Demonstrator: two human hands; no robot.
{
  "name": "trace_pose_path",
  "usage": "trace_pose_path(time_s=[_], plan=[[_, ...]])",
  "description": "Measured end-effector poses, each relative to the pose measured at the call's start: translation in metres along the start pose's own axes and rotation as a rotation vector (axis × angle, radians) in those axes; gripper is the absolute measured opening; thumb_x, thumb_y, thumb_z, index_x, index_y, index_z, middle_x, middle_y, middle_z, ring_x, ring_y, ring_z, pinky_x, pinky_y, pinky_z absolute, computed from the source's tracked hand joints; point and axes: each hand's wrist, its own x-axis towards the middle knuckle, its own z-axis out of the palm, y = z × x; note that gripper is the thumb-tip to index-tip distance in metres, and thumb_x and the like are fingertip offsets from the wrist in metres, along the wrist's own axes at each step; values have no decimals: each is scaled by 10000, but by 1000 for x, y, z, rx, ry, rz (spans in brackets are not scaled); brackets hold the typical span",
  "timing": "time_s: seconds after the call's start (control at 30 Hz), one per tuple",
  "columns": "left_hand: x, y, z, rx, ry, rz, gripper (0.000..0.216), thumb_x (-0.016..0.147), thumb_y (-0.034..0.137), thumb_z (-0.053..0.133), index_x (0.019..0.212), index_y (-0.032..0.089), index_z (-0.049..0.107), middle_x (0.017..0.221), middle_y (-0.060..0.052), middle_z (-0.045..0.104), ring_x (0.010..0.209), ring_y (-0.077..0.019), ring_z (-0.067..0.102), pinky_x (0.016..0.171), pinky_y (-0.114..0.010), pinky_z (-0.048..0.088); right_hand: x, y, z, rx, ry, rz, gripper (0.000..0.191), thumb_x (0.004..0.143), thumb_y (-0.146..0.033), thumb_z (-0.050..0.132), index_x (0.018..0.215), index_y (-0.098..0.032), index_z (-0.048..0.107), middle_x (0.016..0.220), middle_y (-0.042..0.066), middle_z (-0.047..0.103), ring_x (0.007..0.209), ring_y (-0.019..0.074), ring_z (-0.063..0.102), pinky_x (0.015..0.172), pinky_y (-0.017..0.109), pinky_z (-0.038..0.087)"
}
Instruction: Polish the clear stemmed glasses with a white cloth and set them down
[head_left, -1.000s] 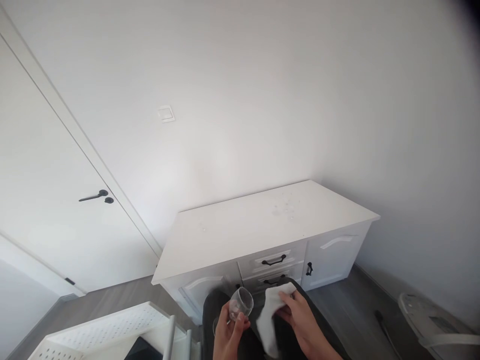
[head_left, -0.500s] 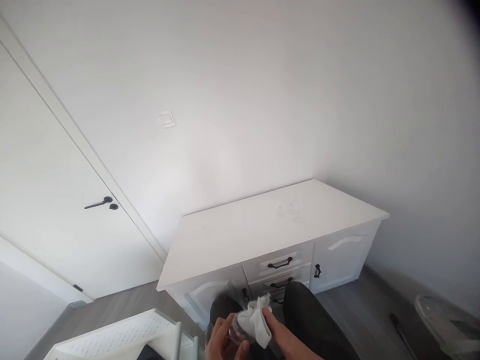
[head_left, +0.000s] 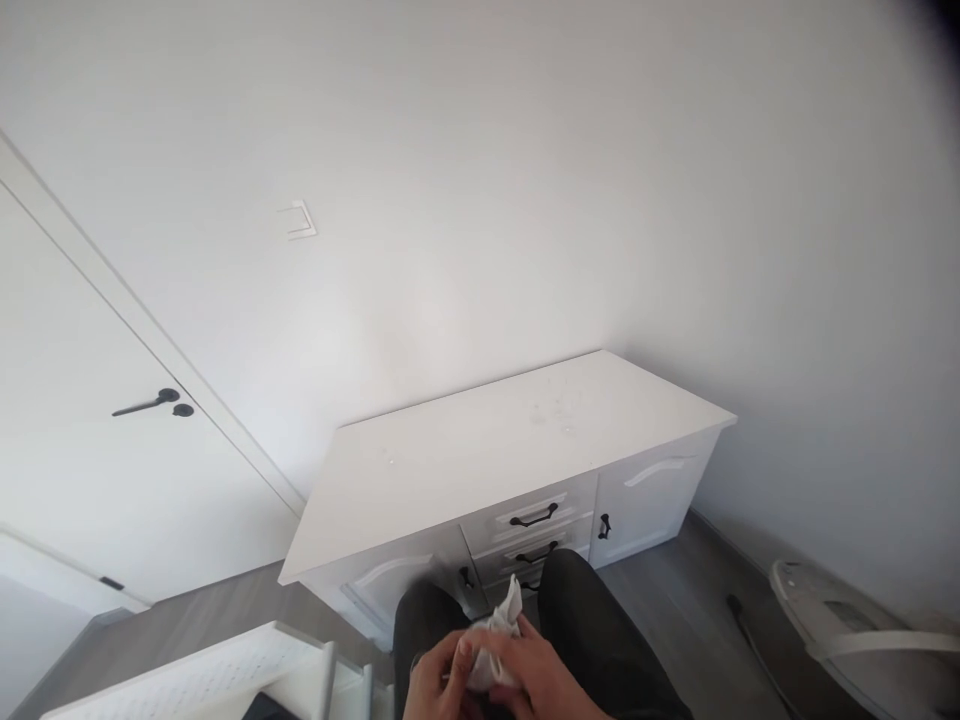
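Note:
Low in the view, both my hands are close together in front of my knees. My left hand (head_left: 436, 678) is curled around a clear, glass-like object, now mostly covered by fingers and cloth, so its exact shape is hidden. A crumpled white cloth (head_left: 511, 608) lies against that object, one corner sticking up between my hands. My right hand (head_left: 541, 672) grips the cloth and presses it onto the object, its fingers partly overlapping my left fingertips.
A white cabinet (head_left: 442, 475) with black handles stands against the wall before my knees, with wet-looking spots on its top. At lower left is a white perforated shelf unit (head_left: 187, 680); at lower right, a clear plastic container (head_left: 847, 620). A white door (head_left: 90, 480) is at left.
My right hand has moved left and closed in over the clear object with the cloth, covering most of it. The view has shifted slightly to the right.

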Motion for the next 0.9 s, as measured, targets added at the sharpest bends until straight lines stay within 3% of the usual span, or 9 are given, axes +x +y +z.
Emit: trace_pose_path(time_s=[0.1, 0.2, 0.27, 0.3, 0.47, 0.6, 0.77, 0.83, 0.9], plan=[[-4, 7, 6, 1, 88, 98, 754, 858, 802, 572, 1305, 222, 750, 1102, -173, 814, 479, -219, 683, 451, -338, 545, -2, 9, -3, 94, 299, 274, 533, 872, -222, 633, 1400, -282, 666, 1374, 110, 703, 1185, 351, 660, 1073, 475, 467], [-1, 9, 6, 141, 264, 326, 461, 835, 628, 736, 1141, 295, 824, 1224, -148, 797, 927, -351, 782, 825, -428, 624, -2, 18, -7, 266, 427, 338, 526, 783, -255, 721, 1306, -251, 669, 1278, 101, 707, 1067, 322, 663, 963, 417, 504], [4, 3, 6, 226, 290, 426, 363, 771, 536, 827, 1047, 301, 852, 1209, -151, 805, 1249, -423, 673, 1104, -492, 491, -2, 22, -7, 433, 413, 291, 530, 749, -321, 787, 1257, -241, 661, 1122, 72, 707, 910, 275, 653, 828, 367, 514], [7, -3, 7, 275, 256, 416, 383, 751, 515, 842, 1065, 294, 852, 1177, -162, 814, 1245, -442, 673, 1120, -515, 465, -1, 23, -5, 511, 402, 263, 538, 741, -370, 815, 1239, -238, 658, 1049, 54, 695, 843, 251, 634, 768, 346, 503], [13, -38, 14, 464, 60, 151, 461, 833, 560, 710, 1171, 271, 831, 728, -120, 808, 652, -384, 754, 666, -398, 530, 1, 30, -4, 704, 410, 286, 724, 644, -434, 946, 1278, -224, 666, 879, 6, 674, 739, 203, 588, 653, 290, 433], [12, -48, 10, 368, 36, 181, 534, 928, 635, 562, 1188, 242, 814, 591, -56, 737, 561, -295, 711, 593, -310, 452, 5, 40, -26, 805, 640, 359, 708, 728, -493, 915, 1322, -206, 659, 1066, 61, 752, 936, 267, 672, 861, 371, 524], [13, -50, 6, 384, 88, 175, 675, 953, 689, 488, 1216, 148, 793, 513, -35, 660, 495, -265, 656, 532, -301, 381, 6, 46, -40, 779, 881, 372, 580, 823, -595, 819, 1235, -199, 720, 1195, 109, 772, 1144, 338, 671, 1065, 471, 489], [12, -49, 7, 356, 90, 173, 697, 932, 701, 508, 1233, 137, 787, 514, -36, 661, 492, -261, 651, 524, -297, 382, 4, 40, -30, 698, 845, 384, 607, 802, -649, 811, 1195, -189, 759, 1168, 122, 785, 1163, 372, 668, 1084, 502, 474], [12, -45, 8, 317, 82, 168, 675, 915, 681, 538, 1244, 146, 786, 545, -44, 685, 506, -256, 651, 538, -293, 407, 1, 29, -17, 621, 619, 347, 597, 786, -663, 816, 1149, -189, 803, 1186, 137, 786, 1196, 403, 658, 1101, 518, 457]])
